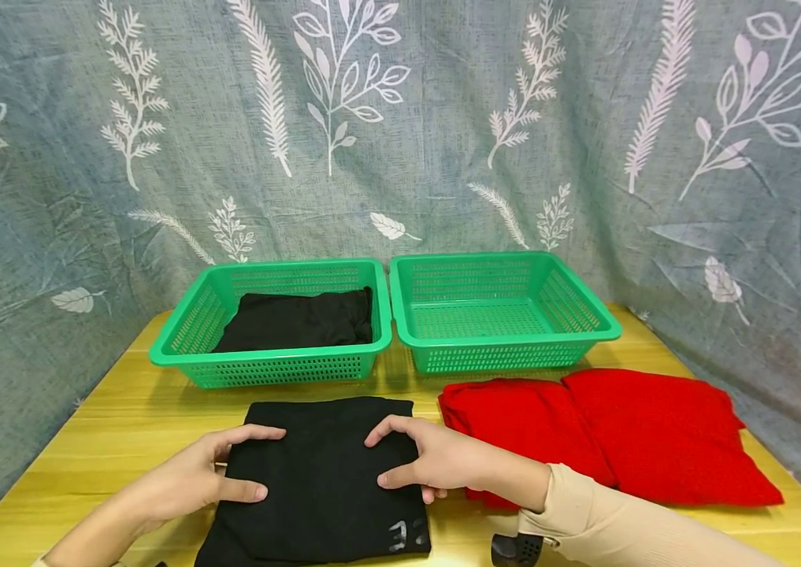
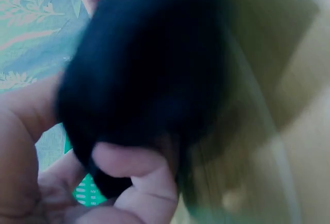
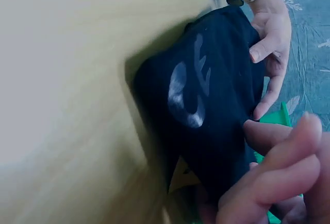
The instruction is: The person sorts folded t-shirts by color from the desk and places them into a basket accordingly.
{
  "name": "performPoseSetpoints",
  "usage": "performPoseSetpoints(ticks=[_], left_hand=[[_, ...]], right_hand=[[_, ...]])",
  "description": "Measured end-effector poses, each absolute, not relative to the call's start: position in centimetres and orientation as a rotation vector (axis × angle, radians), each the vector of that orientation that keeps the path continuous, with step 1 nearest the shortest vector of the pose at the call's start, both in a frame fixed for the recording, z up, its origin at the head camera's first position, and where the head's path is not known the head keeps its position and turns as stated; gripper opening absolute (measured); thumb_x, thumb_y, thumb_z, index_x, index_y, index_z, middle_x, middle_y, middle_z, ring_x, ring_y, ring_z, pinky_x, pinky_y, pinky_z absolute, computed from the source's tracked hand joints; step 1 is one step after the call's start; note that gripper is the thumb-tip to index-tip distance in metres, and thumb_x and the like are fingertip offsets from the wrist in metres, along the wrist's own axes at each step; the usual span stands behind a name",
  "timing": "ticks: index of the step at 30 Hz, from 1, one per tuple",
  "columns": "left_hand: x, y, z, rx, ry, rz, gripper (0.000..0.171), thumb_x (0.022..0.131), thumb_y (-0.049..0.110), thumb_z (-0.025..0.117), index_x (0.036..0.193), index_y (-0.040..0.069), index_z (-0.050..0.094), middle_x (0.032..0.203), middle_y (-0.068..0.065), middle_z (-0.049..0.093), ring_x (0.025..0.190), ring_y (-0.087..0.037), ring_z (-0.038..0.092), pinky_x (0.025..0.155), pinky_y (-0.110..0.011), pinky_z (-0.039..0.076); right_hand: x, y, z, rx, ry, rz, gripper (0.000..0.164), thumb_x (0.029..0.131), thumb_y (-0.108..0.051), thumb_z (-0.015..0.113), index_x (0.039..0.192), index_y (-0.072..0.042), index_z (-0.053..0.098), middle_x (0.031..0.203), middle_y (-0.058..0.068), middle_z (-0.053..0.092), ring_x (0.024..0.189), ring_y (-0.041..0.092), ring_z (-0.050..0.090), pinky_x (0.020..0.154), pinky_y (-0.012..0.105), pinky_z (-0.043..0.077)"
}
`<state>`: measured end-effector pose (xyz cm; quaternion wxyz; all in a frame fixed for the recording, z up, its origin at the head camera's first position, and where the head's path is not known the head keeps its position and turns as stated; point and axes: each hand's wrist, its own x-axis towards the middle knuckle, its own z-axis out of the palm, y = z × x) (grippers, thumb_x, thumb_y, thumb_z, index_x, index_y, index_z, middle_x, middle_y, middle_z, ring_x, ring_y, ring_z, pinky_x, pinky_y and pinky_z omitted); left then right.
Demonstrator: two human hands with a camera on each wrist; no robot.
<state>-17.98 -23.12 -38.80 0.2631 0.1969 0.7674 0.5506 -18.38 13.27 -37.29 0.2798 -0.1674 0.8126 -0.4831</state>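
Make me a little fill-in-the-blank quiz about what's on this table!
The left hand and right hand hold a folded cloth coloured ____.
Both plastic baskets on the wooden table are coloured ____.
In the head view, the basket on the ____ contains dark fabric.
The fabric pile at the table's right is coloured ____.
Missing words: black; green; left; red.

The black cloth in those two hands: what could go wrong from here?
If lifted, the black cloth might come unfolded: the left hand and right hand grip only its sides, and a layer pokes out at its near left corner. The right sleeve also passes over or just in front of the red cloths, so a careless sweep could rumple them.
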Motion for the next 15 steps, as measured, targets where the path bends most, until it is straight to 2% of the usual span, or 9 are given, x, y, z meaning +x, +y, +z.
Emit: performPoseSetpoints(ticks=[6, 9, 12, 14, 15], left_hand=[[-17.61, -22.99, -38.90, 0.551, 2.035, 1.502, 0.062, 0.099, 0.016, 0.078, 0.157, 0.013, 0.055, 0.148, -0.015, 0.060, 0.125, -0.015, 0.064, 0.098, -0.027, 0.058], [-17.56, -23.02, -38.95, 0.554, 2.049, 1.500, 0.059, 0.100, 0.017, 0.078, 0.154, 0.012, 0.056, 0.143, -0.014, 0.063, 0.122, -0.015, 0.066, 0.097, -0.026, 0.057], [-17.55, -23.16, -38.87, 0.537, 2.075, 1.511, 0.058, 0.100, 0.017, 0.077, 0.153, 0.011, 0.055, 0.137, -0.013, 0.067, 0.116, -0.019, 0.069, 0.095, -0.028, 0.059], [-17.53, -23.35, -38.68, 0.506, 2.115, 1.516, 0.059, 0.100, 0.018, 0.077, 0.153, 0.010, 0.054, 0.130, -0.012, 0.071, 0.111, -0.022, 0.071, 0.090, -0.030, 0.060], [-17.53, -23.45, -38.54, 0.475, 2.155, 1.508, 0.059, 0.099, 0.020, 0.078, 0.153, 0.012, 0.055, 0.121, -0.011, 0.072, 0.103, -0.020, 0.070, 0.084, -0.029, 0.060]], right_hand=[[-18.29, 12.90, -37.47, -0.451, 2.157, -1.328, 0.041, 0.092, -0.012, 0.085, 0.128, -0.025, 0.068, 0.125, 0.006, 0.062, 0.041, 0.018, 0.042, 0.045, 0.023, 0.035], [-18.25, 12.86, -37.56, -0.436, 2.168, -1.338, 0.042, 0.092, -0.011, 0.085, 0.128, -0.025, 0.069, 0.119, 0.005, 0.066, 0.041, 0.018, 0.041, 0.046, 0.023, 0.036], [-18.33, 12.96, -37.43, -0.417, 2.177, -1.350, 0.042, 0.092, -0.011, 0.085, 0.129, -0.025, 0.070, 0.095, 0.003, 0.072, 0.040, 0.017, 0.041, 0.046, 0.022, 0.034], [-18.43, 13.11, -37.23, -0.410, 2.184, -1.356, 0.043, 0.092, -0.013, 0.086, 0.130, -0.025, 0.070, 0.069, 0.000, 0.065, 0.040, 0.016, 0.041, 0.046, 0.022, 0.032], [-18.49, 13.21, -37.08, -0.410, 2.189, -1.358, 0.043, 0.092, -0.014, 0.086, 0.130, -0.026, 0.070, 0.059, -0.001, 0.059, 0.040, 0.016, 0.041, 0.046, 0.022, 0.031]])
